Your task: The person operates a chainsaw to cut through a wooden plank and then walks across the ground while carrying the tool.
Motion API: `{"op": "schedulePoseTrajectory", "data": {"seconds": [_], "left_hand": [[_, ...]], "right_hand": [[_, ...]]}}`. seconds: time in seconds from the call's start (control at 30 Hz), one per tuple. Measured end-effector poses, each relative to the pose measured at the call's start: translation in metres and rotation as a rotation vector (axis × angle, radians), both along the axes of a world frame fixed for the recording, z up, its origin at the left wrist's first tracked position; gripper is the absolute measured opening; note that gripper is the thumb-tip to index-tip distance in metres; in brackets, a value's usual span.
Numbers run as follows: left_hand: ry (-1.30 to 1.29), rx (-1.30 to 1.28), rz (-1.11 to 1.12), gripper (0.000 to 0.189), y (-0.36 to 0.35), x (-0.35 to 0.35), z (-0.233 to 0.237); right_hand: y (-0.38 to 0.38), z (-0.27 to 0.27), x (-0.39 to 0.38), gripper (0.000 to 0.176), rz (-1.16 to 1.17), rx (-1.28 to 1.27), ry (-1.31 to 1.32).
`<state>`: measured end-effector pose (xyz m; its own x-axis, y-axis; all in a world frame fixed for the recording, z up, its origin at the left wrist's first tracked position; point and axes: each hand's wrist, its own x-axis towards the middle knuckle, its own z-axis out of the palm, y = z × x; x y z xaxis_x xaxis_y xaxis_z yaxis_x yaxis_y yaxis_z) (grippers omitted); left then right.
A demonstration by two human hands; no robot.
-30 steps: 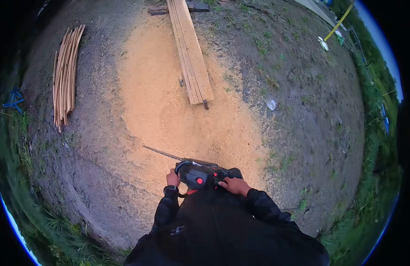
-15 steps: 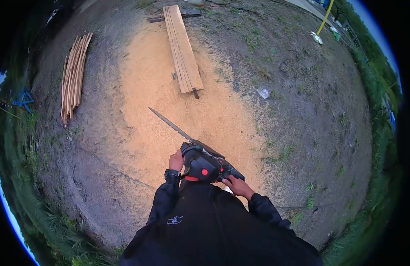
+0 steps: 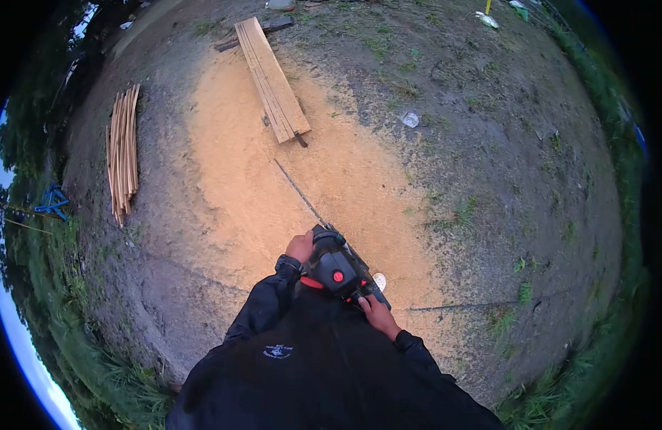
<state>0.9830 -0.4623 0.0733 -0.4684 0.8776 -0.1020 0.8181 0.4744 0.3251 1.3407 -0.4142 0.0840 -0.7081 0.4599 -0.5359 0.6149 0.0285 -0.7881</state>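
Observation:
A black chainsaw [image 3: 336, 266] with red parts is held in front of my body, its bar pointing up and left over sawdust-covered ground. My left hand [image 3: 300, 247] is wrapped round the front handle on the saw's left side. At the back, my right hand [image 3: 377, 315] grips the rear handle; some of its fingers are hidden. Beyond the bar's tip lies a long wooden plank [image 3: 272, 80] with dark lines along its length. The near end of the plank rests on a small dark piece [image 3: 301, 140].
A bundle of thin wooden strips [image 3: 122, 154] lies on the ground at the left. Behind it is a blue object [image 3: 53, 201]. A dark timber [image 3: 279, 25] sits under the plank's far end. Crumpled clear plastic [image 3: 410, 120] lies right of the plank.
The chainsaw and both hands have shifted right in view, and the bar has swung to point more steeply away from me. A white patterned shoe tip now shows beside the saw.

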Motion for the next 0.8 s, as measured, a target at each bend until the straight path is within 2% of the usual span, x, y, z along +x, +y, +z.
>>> {"op": "schedulePoseTrajectory", "data": {"seconds": [0.17,0.3,0.37,0.4,0.47,0.5,0.6,0.67,0.73,0.77,0.8], "left_hand": [[0.013,-0.003,-0.066,0.027,0.0,0.017,-0.005],[-0.117,-0.091,0.033,0.026,0.01,0.024,0.017],[-0.649,-0.046,0.372,0.025,0.009,0.029,0.025],[-0.65,-0.032,0.379,0.025,0.007,0.026,0.015],[-0.534,0.011,0.211,0.021,-0.003,0.022,-0.016],[-0.315,-0.019,0.107,0.018,0.0,0.03,-0.001],[-0.205,-0.039,0.029,0.017,0.007,0.029,-0.004],[-0.275,-0.097,0.035,0.016,0.022,0.022,-0.004],[-0.178,-0.068,-0.01,0.022,0.035,0.02,-0.012],[-0.499,-0.177,0.371,0.034,0.05,0.019,0.005],[-0.519,-0.194,0.382,0.034,0.057,0.018,0.005]], "right_hand": [[-0.008,0.002,0.017,0.058,-0.024,-0.02,-0.023],[-0.002,0.011,0.02,0.058,-0.013,-0.01,-0.018],[-0.002,0.006,0.021,0.058,-0.009,0.049,-0.011],[0.002,0.007,0.019,0.058,0.002,0.059,-0.009],[0.002,0.012,0.02,0.058,0.003,0.04,-0.067],[0.001,0.014,0.02,0.058,0.007,0.044,-0.069],[0.003,0.011,0.018,0.057,0.025,0.035,-0.141],[0.002,0.001,0.014,0.058,-0.003,0.093,-0.075],[0.006,0.007,0.004,0.058,-0.014,0.066,-0.103],[0.011,0.009,-0.002,0.057,-0.031,0.047,-0.117],[0.014,0.008,-0.009,0.057,-0.021,0.033,-0.14]]}}
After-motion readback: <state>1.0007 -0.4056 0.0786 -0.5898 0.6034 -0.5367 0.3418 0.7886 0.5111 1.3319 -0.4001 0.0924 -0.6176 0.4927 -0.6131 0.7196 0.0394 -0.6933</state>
